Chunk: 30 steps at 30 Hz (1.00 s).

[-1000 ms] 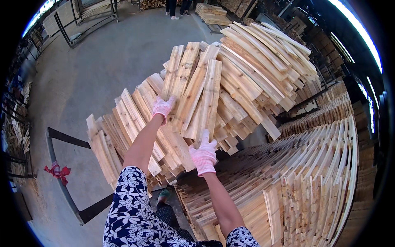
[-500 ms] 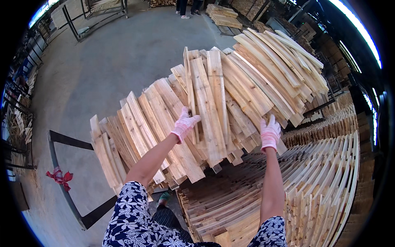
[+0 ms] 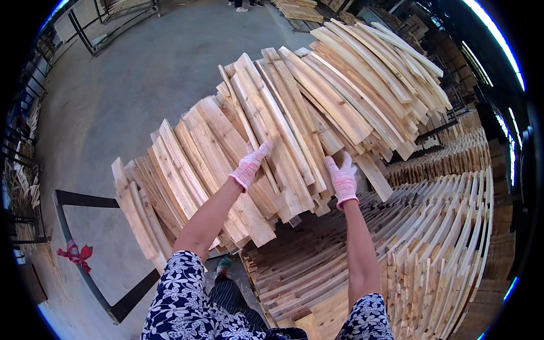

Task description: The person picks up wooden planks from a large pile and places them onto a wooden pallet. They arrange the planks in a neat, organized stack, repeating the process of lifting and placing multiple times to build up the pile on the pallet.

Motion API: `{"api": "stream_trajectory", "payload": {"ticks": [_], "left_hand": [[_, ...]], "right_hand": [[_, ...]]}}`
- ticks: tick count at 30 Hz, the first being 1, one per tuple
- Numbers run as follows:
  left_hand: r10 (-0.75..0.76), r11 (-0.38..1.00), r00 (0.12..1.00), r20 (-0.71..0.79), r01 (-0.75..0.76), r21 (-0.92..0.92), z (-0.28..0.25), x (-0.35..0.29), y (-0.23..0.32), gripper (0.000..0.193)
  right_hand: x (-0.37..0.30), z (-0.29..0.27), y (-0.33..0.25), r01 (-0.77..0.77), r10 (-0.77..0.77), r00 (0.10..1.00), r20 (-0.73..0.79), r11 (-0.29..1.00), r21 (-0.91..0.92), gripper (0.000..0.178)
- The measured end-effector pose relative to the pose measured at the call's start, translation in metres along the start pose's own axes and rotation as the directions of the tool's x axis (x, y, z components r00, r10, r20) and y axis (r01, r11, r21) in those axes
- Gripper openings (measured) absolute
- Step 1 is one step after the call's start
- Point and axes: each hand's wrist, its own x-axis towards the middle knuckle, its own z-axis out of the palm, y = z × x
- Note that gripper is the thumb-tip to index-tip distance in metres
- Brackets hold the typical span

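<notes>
Rough wooden boards lie side by side in a long fanned pile across the middle. My left hand, in a pink-and-white glove, is closed at the edge of a narrow board in the pile's centre; its fingertips rest against the wider board beside it. My right hand, gloved alike, is at the near ends of the boards, right of that central group. Its thumb and fingers are apart, with the fingertips close to the wood; whether they touch it is hard to tell.
Stacked boards stand in curved-looking rows below and right of the pile. A dark metal frame with a red cloth tied on juts out at the left. More timber and a person's feet show at the far end.
The central boards have shifted left and now lean with their far ends leftward. My right hand has moved left along the near ends; my left hand stays near the same boards. The view has shifted slightly.
</notes>
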Motion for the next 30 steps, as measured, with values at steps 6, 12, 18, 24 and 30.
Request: {"api": "stream_trajectory", "payload": {"ticks": [6,12,18,24,30], "left_hand": [[-0.019,0.998,0.996,-0.092,0.025,0.063,-0.010,0.006,-0.009,0.140],[0.023,0.999,0.988,-0.156,-0.030,-0.043,-0.014,-0.036,0.002,0.102],[0.083,0.989,0.941,-0.327,-0.037,0.145,-0.058,-0.144,0.017,0.062],[-0.152,0.964,0.939,-0.308,0.209,0.163,-0.116,-0.205,0.004,0.076],[-0.115,0.972,0.961,-0.253,0.161,0.169,-0.115,-0.204,0.011,0.126]], "right_hand": [[0.002,0.030,0.005,-0.027,0.020,0.986,0.165,0.999,0.040,0.109],[-0.055,0.031,-0.003,0.056,-0.075,0.990,0.117,0.986,0.157,0.101],[-0.199,0.046,-0.017,-0.007,-0.078,0.967,0.243,0.943,0.332,0.088],[-0.262,0.111,0.062,0.139,-0.211,0.736,0.644,0.977,0.161,0.099],[-0.138,0.035,0.057,0.187,-0.157,0.977,-0.144,0.956,0.225,0.049]]}}
